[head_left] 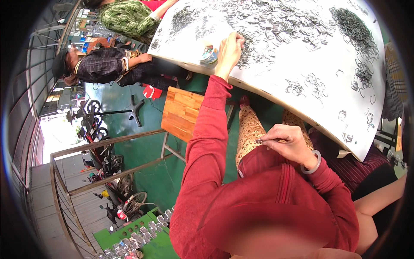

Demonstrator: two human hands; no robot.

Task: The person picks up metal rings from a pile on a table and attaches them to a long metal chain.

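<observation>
My left hand (230,49) reaches over the white-topped table (267,77), at the edge of a heap of small dark curved pieces (254,49). Its fingers are bent together, and whatever they may hold is hidden. Just left of that hand stands a small blue patterned tub (209,54) with pale contents. Above my lap, my right hand (288,141) pinches a small dark piece (258,141) between thumb and fingertips. A pale bracelet (314,163) circles the right wrist.
Black-and-grey pieces (276,21) cover the table's far part, with dark rings (355,32) at far right. A wooden stool (181,110) stands left of my legs. Co-workers (103,64) sit at the left side; another person's arm (381,196) is close at my right.
</observation>
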